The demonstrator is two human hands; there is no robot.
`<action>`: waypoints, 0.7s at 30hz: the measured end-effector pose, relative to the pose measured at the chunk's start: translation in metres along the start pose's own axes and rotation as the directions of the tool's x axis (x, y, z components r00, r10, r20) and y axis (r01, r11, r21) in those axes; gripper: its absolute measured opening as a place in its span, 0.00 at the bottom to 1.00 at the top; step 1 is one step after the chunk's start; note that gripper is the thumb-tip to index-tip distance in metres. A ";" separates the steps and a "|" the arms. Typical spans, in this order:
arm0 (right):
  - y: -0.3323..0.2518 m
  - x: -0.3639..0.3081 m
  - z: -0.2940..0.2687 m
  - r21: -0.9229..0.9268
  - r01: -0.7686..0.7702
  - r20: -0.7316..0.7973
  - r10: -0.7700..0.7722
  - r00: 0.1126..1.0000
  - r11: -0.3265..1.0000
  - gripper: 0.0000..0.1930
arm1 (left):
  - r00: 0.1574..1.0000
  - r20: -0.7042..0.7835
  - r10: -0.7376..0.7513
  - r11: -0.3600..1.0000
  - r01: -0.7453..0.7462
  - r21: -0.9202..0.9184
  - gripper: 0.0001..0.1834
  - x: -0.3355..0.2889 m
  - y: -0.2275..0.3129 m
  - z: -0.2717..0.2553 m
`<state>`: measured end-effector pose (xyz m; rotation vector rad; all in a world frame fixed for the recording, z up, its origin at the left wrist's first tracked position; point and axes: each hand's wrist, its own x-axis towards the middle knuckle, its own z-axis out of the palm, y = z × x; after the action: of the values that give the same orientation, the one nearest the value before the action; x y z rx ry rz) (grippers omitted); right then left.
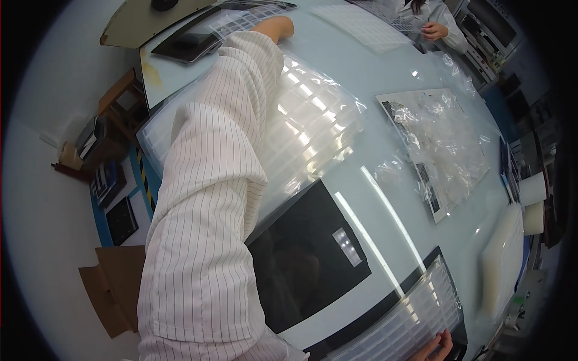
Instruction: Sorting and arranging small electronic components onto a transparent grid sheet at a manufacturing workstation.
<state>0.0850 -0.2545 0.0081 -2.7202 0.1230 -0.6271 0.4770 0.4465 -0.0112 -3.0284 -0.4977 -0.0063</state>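
My left hand [280, 27] is at the far clear sheet [241, 23] on the tabletop [376, 75], grip hidden. My right hand [438, 349], half curled, meets the near clear sheet [409, 310]; pinch unclear. Light fingertips should suit thin plastic.

The tabletop [361, 72] carries at least three dark panels [301, 265], one heap of crumpled clear film [448, 144], and clear gridded sheets [307, 114] too layered to count. Two white cylinders [533, 188], one cardboard box [123, 277], one co-worker [444, 25] and the person's two hands [276, 28] show.
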 end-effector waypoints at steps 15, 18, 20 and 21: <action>0.006 -0.001 0.002 0.015 -0.072 0.001 0.072 0.997 0.997 0.13 | 0.959 -0.062 0.278 0.948 -0.263 0.182 0.16 0.014 -0.025 0.032; 0.006 0.001 0.003 0.039 -0.028 0.012 0.028 1.000 0.999 0.13 | 0.951 -0.299 0.079 0.948 -0.165 -0.273 0.18 -0.007 -0.036 0.018; 0.004 0.001 0.003 0.038 -0.020 0.012 0.019 1.000 0.999 0.13 | 0.968 -0.252 0.002 0.971 -0.062 -0.231 0.19 -0.011 -0.037 0.009; 0.005 0.001 0.002 0.030 -0.019 0.012 0.019 1.000 0.999 0.13 | 0.945 -0.255 0.206 0.975 -0.219 -0.024 0.20 -0.011 -0.036 0.007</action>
<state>0.0872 -0.2582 0.0050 -2.6900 0.1350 -0.6021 0.4549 0.4774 -0.0156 -3.0511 -0.1502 -0.3917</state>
